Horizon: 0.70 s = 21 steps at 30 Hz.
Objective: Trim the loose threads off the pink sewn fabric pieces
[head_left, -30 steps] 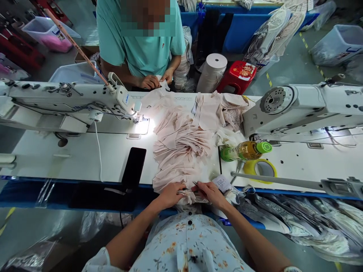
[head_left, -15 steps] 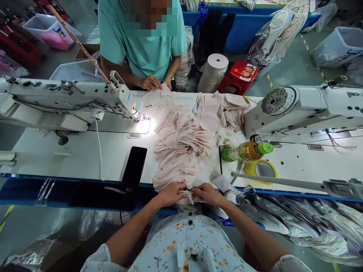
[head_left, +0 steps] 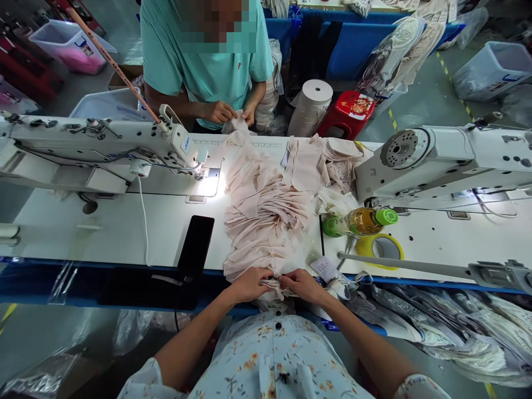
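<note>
At the table's front edge, close to my body, my left hand (head_left: 251,284) and my right hand (head_left: 304,285) face each other. Both pinch a small gathered piece of beige fabric (head_left: 272,284), with a small dark thing between the fingertips that I cannot make out. Directly beyond them a long heap of pale pink fabric pieces (head_left: 266,213) stretches across the table, folded and overlapping. At its far end a co-worker (head_left: 208,72) in a turquoise shirt holds a piece of the same pale fabric (head_left: 238,123) in both hands.
A sewing machine (head_left: 178,144) with its lamp lit stands left, another (head_left: 415,160) right. A black phone (head_left: 196,244) lies left of the heap. On the right are a bottle (head_left: 359,221), yellow tape (head_left: 380,252), a paper label (head_left: 325,269) and a metal rod (head_left: 403,265).
The co-worker's hands have drawn closer together and lifted the fabric piece off the far table edge. My own hands have barely moved. The view has shifted slightly.
</note>
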{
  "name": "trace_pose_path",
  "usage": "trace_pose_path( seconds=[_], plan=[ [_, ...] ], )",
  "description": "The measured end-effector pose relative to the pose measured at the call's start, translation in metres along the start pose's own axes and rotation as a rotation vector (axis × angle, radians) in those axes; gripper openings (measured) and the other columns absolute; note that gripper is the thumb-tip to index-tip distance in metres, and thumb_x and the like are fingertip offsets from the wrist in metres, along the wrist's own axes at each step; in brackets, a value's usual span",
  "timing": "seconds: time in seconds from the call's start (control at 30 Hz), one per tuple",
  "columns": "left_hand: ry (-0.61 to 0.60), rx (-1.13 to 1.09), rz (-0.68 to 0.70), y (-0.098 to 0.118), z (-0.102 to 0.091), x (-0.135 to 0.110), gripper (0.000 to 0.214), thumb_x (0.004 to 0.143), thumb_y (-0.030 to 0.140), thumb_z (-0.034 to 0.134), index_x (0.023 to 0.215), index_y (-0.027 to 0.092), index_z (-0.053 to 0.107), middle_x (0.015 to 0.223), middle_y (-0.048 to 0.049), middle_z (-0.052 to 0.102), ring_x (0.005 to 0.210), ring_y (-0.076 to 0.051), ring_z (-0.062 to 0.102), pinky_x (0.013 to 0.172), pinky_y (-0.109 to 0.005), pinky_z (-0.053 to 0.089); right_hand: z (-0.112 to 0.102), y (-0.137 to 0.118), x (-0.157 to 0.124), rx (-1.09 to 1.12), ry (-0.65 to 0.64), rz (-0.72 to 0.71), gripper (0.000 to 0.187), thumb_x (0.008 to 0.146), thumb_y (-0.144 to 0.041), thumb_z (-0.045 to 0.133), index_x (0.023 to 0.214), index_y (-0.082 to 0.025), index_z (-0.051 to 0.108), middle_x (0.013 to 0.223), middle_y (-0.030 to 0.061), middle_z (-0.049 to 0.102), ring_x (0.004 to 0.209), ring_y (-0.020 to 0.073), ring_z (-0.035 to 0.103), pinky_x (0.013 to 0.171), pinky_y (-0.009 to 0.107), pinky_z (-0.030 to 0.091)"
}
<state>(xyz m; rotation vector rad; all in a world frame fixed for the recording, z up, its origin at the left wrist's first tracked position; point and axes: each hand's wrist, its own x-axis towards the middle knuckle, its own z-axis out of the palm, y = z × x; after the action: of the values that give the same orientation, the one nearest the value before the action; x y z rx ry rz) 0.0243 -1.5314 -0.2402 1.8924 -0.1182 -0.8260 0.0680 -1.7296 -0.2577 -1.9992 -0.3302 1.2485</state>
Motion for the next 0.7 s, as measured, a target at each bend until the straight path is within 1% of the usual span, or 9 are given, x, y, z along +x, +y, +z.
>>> trace_pose_path(
  seconds=[0.1, 0.27, 0.33, 0.5, 0.7],
  plan=[
    [-0.001, -0.011, -0.003, -0.0002, 0.0002, 0.0001, 0.013, 0.074, 0.027, 0.055, 0.081, 0.018, 0.060, 0.078, 0.0005, 0.059, 0.074, -0.014, 0.051, 0.063, -0.022, 0.033, 0.0005, -0.0009, -0.0004, 0.000, 0.010, -0.004, 0.056, 0.081, -0.058, 0.039, 0.069, -0.013, 0.070, 0.047, -0.0003, 0.037, 0.047, 0.0104, 0.032, 0.048, 0.024, 0.021],
    [-0.019, 0.024, -0.025, -0.0027, 0.0006, 0.0003, 0.017, 0.076, 0.030, 0.053, 0.085, 0.017, 0.061, 0.082, -0.0013, 0.062, 0.076, -0.016, 0.051, 0.066, -0.023, 0.035, 0.0031, 0.0040, -0.0009, 0.024, 0.023, -0.011, 0.056, 0.081, -0.059, 0.040, 0.069, -0.013, 0.070, 0.048, -0.0001, 0.042, 0.048, 0.0101, 0.031, 0.049, 0.023, 0.022],
    [-0.023, 0.027, -0.020, -0.0031, 0.0007, 0.0007, 0.017, 0.075, 0.029, 0.054, 0.083, 0.017, 0.061, 0.081, -0.0011, 0.062, 0.076, -0.016, 0.052, 0.065, -0.023, 0.035, 0.0037, 0.0057, -0.0005, 0.023, 0.024, -0.017, 0.056, 0.082, -0.059, 0.040, 0.069, -0.013, 0.069, 0.049, -0.0001, 0.043, 0.048, 0.0100, 0.032, 0.049, 0.023, 0.022],
    [-0.009, 0.002, 0.002, -0.0034, 0.0007, 0.0025, 0.011, 0.071, 0.024, 0.056, 0.079, 0.017, 0.061, 0.078, 0.0005, 0.061, 0.074, -0.014, 0.052, 0.065, -0.022, 0.033, 0.0031, 0.0041, -0.0004, -0.012, 0.027, -0.016, 0.053, 0.082, -0.056, 0.040, 0.069, -0.013, 0.070, 0.047, -0.0004, 0.041, 0.047, 0.0101, 0.032, 0.049, 0.024, 0.021],
    [-0.011, 0.006, -0.003, -0.0048, 0.0008, 0.0027, 0.011, 0.071, 0.025, 0.057, 0.076, 0.017, 0.060, 0.076, 0.0009, 0.060, 0.072, -0.014, 0.051, 0.063, -0.022, 0.032, 0.0024, 0.0055, -0.0023, 0.021, 0.026, -0.003, 0.057, 0.080, -0.060, 0.039, 0.067, -0.013, 0.068, 0.050, 0.0004, 0.044, 0.049, 0.0107, 0.034, 0.050, 0.023, 0.022]
  ],
)
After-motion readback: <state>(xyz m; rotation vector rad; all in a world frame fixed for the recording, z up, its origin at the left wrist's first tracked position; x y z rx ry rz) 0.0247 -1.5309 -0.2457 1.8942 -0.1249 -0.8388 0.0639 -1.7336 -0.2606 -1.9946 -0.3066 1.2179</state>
